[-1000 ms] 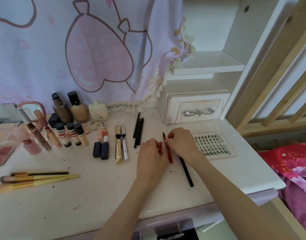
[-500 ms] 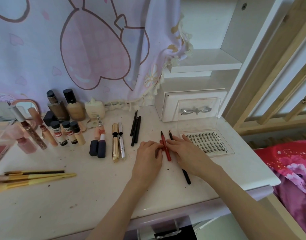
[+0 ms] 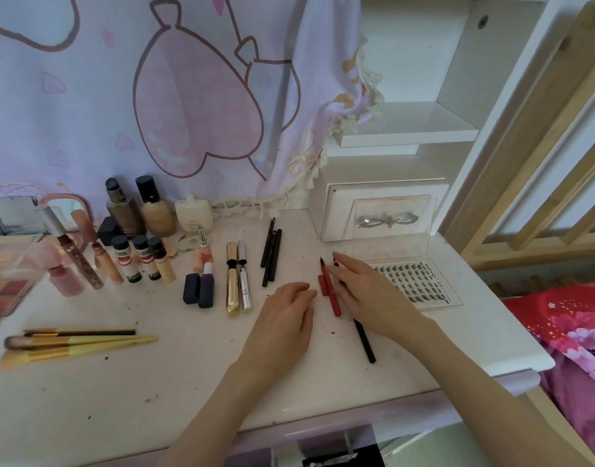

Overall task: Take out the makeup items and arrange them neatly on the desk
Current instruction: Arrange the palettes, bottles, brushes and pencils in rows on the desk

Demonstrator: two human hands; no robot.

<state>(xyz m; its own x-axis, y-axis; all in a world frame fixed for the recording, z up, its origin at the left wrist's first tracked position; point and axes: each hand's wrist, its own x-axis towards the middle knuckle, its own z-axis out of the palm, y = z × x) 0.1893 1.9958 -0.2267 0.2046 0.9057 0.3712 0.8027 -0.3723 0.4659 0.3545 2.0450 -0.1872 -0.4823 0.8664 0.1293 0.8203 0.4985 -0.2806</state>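
A red liner pen (image 3: 331, 295) lies uncapped on the white desk (image 3: 154, 382), tip pointing away, with its red cap (image 3: 321, 285) beside it on the left. My right hand (image 3: 370, 291) lies flat with straight fingers along the pen's right side, covering the upper part of a black pencil (image 3: 365, 342). My left hand (image 3: 286, 318) rests relaxed on the desk just left of the cap and holds nothing. Further left, in rows, lie three black pencils (image 3: 271, 254), a gold tube (image 3: 232, 281), a silver tube (image 3: 245, 281) and two dark lipsticks (image 3: 201, 288).
Foundation bottles (image 3: 139, 210) and small tubes stand at the back left, by a blush palette (image 3: 6, 291). Makeup brushes (image 3: 73, 342) lie at front left. A clear lash case (image 3: 414, 281) sits open at right before a white drawer box (image 3: 380, 210). The desk edge and red bedding (image 3: 565, 325) lie right.
Both hands pinched the red pen a second ago. They have since let it go on the desk; the left hand drew back to the left and the right hand flattened beside it.
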